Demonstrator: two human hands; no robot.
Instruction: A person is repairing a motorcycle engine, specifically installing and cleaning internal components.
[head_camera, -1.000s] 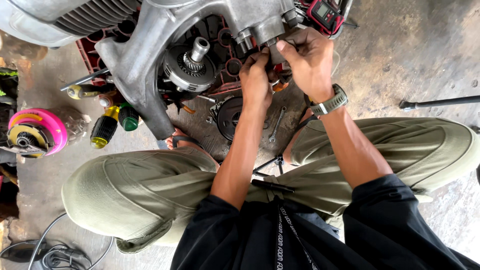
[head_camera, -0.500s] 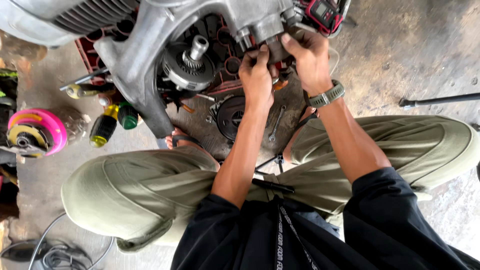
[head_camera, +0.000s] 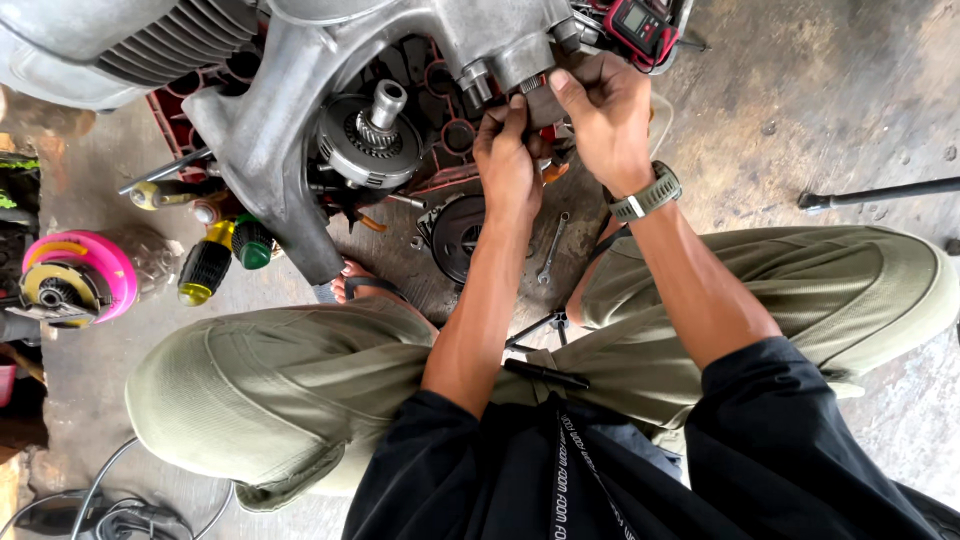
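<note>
**Both hands at the underside of an engine case**

A person squats on a concrete floor (head_camera: 800, 120), knees spread in olive trousers, with both arms reaching to the far side of the scene. The left hand (head_camera: 508, 150) and the right hand (head_camera: 600, 120) are close together, almost touching, with fingers curled against a grey metal engine case (head_camera: 300, 90) at a spot where short round stubs stick out. Whatever small part sits under the fingertips is hidden, so I cannot tell whether either hand is clamped on something or only pressing on the metal. The right wrist wears a grey-green watch (head_camera: 648, 196).

Left of the hands, on the open face of the case, sits a round clutch (head_camera: 365, 150) with a toothed shaft standing up from its middle. Just nearer than the hands, a dark round cover (head_camera: 462, 232) lies on the floor, with a small wrench (head_camera: 550, 250) beside it on the right. A bare foot in a sandal (head_camera: 365, 285) shows between the case and the left knee.

Further left lie screwdrivers with yellow and green handles (head_camera: 215, 262), and at the left edge a pink round grinder (head_camera: 75, 280). A red meter (head_camera: 640, 25) rests at the far edge just right of the case. A dark metal rod (head_camera: 880, 193) lies on the floor at the far right.
</note>
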